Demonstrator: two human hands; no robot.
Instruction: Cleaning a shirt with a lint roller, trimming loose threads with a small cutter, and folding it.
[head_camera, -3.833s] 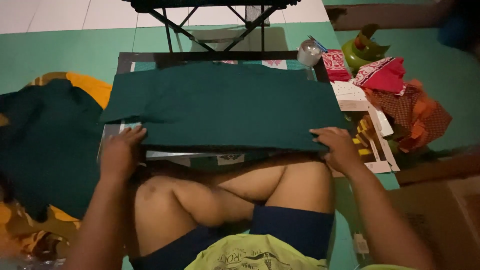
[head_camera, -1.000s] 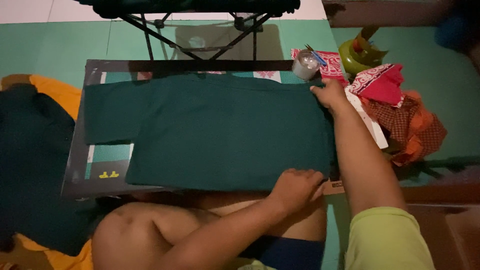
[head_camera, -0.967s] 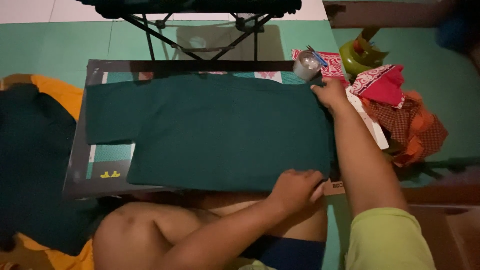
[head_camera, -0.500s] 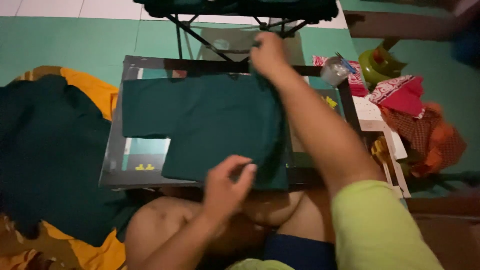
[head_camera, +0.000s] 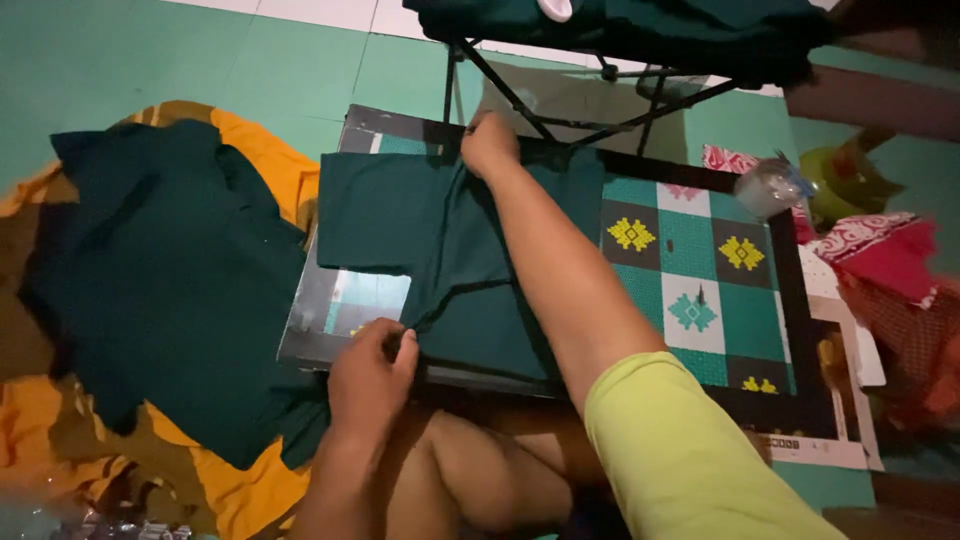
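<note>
Dark green cotton garment (head_camera: 470, 260) half-folded on patterned board (head_camera: 700, 270); right hand (head_camera: 490, 145) fingers pinching far edge, left hand (head_camera: 370, 375) fingers gripping near hem; uneven pull risks a skewed fold.

We see a teal tiled floor (head_camera: 150, 50) under dim light, an orange cloth (head_camera: 255, 150) spread at left, and a black folding stand (head_camera: 600, 95) ahead.

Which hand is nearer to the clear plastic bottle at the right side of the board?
The right hand. It presses the green garment at the board's far edge, left of the bottle. The left hand grips the garment's near edge, farther from it.
</note>
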